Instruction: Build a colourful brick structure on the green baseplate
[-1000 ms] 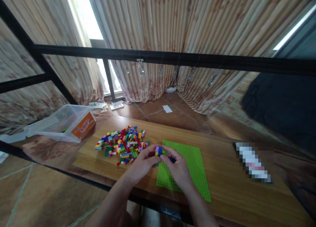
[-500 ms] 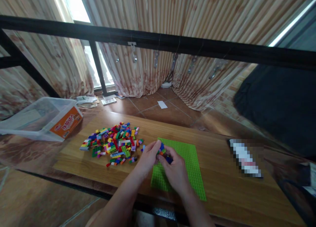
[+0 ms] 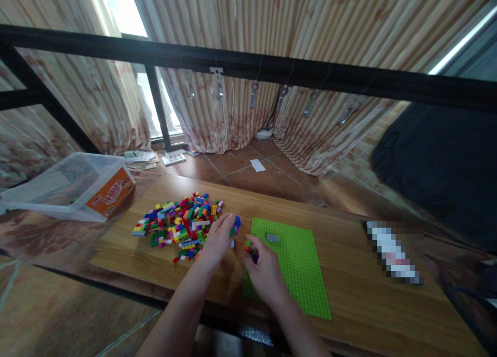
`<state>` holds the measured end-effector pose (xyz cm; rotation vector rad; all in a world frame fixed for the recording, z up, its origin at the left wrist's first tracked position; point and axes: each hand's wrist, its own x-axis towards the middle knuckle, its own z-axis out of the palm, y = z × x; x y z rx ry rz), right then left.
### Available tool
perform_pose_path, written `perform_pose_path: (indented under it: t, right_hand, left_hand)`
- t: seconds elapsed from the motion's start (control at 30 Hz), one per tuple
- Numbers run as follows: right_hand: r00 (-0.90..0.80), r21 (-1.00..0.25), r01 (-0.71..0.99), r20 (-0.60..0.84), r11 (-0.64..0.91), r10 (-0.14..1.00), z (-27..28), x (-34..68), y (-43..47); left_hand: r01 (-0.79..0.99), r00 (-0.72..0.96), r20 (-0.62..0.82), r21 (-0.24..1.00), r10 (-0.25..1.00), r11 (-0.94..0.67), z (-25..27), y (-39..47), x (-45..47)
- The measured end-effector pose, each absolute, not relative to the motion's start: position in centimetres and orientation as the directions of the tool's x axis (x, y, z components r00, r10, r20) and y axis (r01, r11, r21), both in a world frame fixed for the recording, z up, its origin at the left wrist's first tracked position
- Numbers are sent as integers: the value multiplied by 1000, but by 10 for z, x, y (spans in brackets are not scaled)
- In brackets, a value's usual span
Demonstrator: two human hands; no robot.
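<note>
My left hand (image 3: 219,237) is closed on several toy bricks (image 3: 237,223), blue, purple and green, at the right edge of the brick pile (image 3: 180,222). Over the left side of the green baseplate (image 3: 297,266), my right hand (image 3: 264,266) has its fingers curled around a small group of bricks (image 3: 247,249) with orange, red and dark blue showing. The fingers partly cover what each hand holds. A small grey brick (image 3: 272,238) sits on the upper left part of the baseplate.
A clear plastic box (image 3: 93,183) with an orange label stands left of the wooden tabletop (image 3: 349,264). At the right lies a pixelated flat object (image 3: 392,251). A black metal bar (image 3: 240,62) with hanging hooks crosses beyond the table, before striped curtains.
My hands have drawn apart, the left one moving left toward the pile with bricks. The grey brick on the baseplate has come into view. The camera has shifted slightly.
</note>
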<state>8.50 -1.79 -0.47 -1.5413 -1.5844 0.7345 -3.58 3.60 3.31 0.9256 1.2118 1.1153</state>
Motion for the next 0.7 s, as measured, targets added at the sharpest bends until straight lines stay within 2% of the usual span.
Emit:
perform_pose_path:
  t: [0.1,0.2,0.33,0.47,0.7]
  right_hand:
    - [-31,-798,589,139,130,990,-11,73,-16]
    - [-77,-817,563,104,129,992,-8,66,-13]
    - [12,-872,478,126,105,992,2,69,-10]
    - [194,-898,435,171,72,966,11,81,-6]
    - [92,-883,432,248,186,964,16,91,1]
  left_hand:
    - [-195,-41,-280,944,959,267,36,36,-42]
    - [-192,-44,-269,947,962,256,33,36,-43]
    - [-214,91,-290,928,953,303,30,37,-44]
    - [-213,116,-299,924,947,317,34,36,-45]
    - [-182,166,-237,947,957,266,34,28,-31]
